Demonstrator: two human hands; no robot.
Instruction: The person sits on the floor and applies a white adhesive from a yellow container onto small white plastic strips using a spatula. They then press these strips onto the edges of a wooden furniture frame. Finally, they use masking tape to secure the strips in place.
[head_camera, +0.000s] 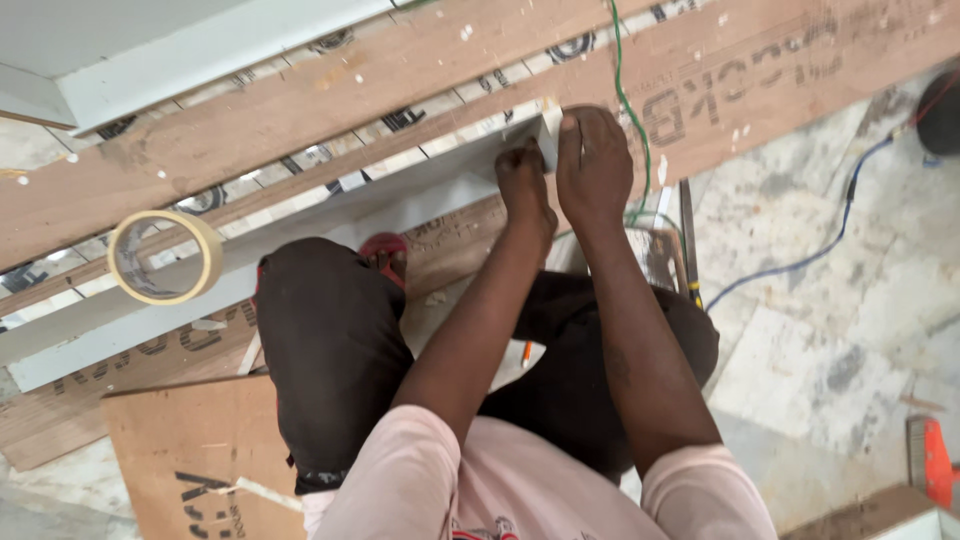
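The fingers (578, 128) of the right hand (592, 165) curl together over the end of a long pale grey board (300, 225), clamped on its corner at about twelve o'clock from the person's knees, while the left hand (522, 185) presses its bunched fingers against the board's edge just beside the right, at its nine o'clock. The board lies slantwise on wide sheets of brown plywood (300, 110) spread on the floor, running from the hands down toward eight o'clock. It looks stiff and flat, probably light for its length but awkward, since so long a piece is likely to sag or swing if lifted from one end only; its painted face seems smooth and could slip under a dry palm, so the square end and long edges appear the surest places to grip. Both forearms reach straight forward and close together, wrists bent down, elbows over the dark-clothed knees of a crouch. A roll of masking tape (165, 256) rests on the board at nine o'clock, well apart from the hands. A green wire (628, 95) trails past the right hand at one o'clock, and a blue cable (800, 262) lies on the marble floor (800, 370) at three o'clock.
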